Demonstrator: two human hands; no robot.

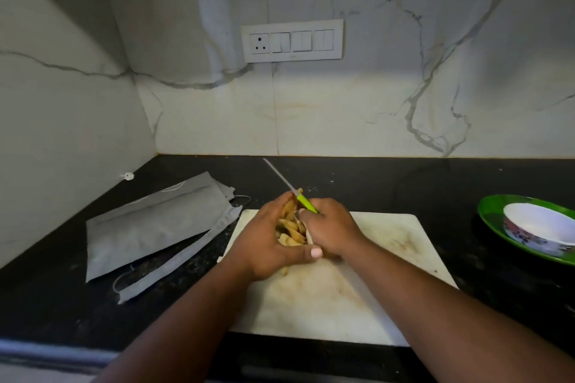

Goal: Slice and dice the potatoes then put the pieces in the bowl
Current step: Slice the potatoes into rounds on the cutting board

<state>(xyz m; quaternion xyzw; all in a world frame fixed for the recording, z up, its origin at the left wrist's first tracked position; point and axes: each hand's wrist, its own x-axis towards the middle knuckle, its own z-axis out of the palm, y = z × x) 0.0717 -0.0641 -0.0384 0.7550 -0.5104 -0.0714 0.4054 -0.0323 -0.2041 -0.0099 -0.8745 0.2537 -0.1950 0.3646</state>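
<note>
Head view: both hands are cupping cut potato pieces (291, 228) over the board (382, 261).
Left hand (267, 246) is curling round the pile; right hand (329, 232) is also gripping the knife (291, 188), blade pointing away, probably for carrying to the bowl (541, 227), right edge.

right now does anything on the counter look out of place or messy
Mostly tidy. One oddity: grey cloth bags lie crumpled beside the cutting board, one strip touching its left edge. The right hand grips the knife while both hands gather potato pieces.
</note>
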